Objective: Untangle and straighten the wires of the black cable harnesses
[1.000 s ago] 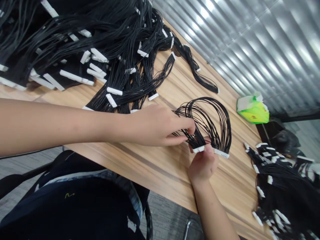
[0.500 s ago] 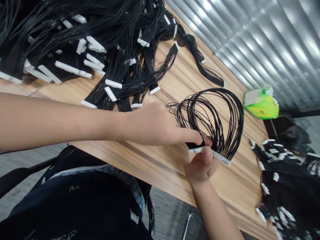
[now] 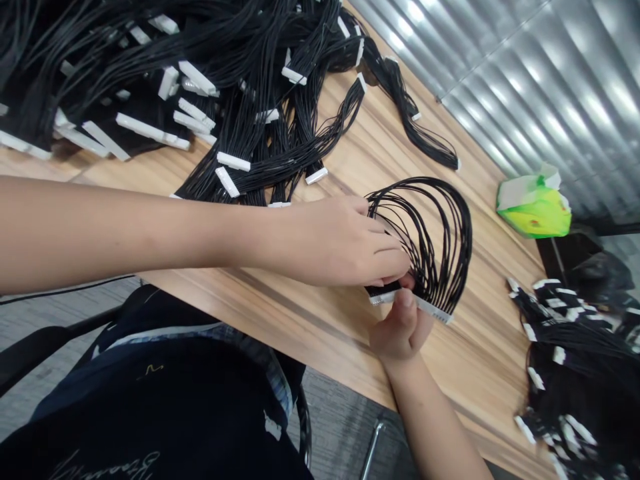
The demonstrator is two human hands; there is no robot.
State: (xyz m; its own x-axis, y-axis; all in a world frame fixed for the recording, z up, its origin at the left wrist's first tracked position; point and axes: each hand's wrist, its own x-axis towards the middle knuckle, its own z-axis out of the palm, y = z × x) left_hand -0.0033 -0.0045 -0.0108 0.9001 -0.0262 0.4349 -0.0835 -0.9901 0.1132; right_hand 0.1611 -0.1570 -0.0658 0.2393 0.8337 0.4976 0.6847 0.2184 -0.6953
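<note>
Over the wooden table I have a wire harness [image 3: 463, 227], many thin black wires curving up in a loop from a long white connector [image 3: 434, 310]. My right hand [image 3: 403, 327] is closed on the connector from below, its thumb pressed against the white strip. My left hand [image 3: 345, 243] reaches in from the left with its fingers curled round the wires just above the connector. Its fingertips and the far end of the wires are hidden behind the hand.
A big heap of black harnesses [image 3: 260, 53] with white connectors covers the table's [image 3: 320, 313] far left. Another pile [image 3: 585, 373] lies at the right. A green and white packet [image 3: 537, 207] stands near the corrugated metal wall [image 3: 510, 87]. A chair armrest [image 3: 45, 347] shows at lower left.
My left hand's extended index finger has curled in, and its fingers now close round the wires. The wire loop has drawn slightly narrower. My right hand stays on the connector.
</note>
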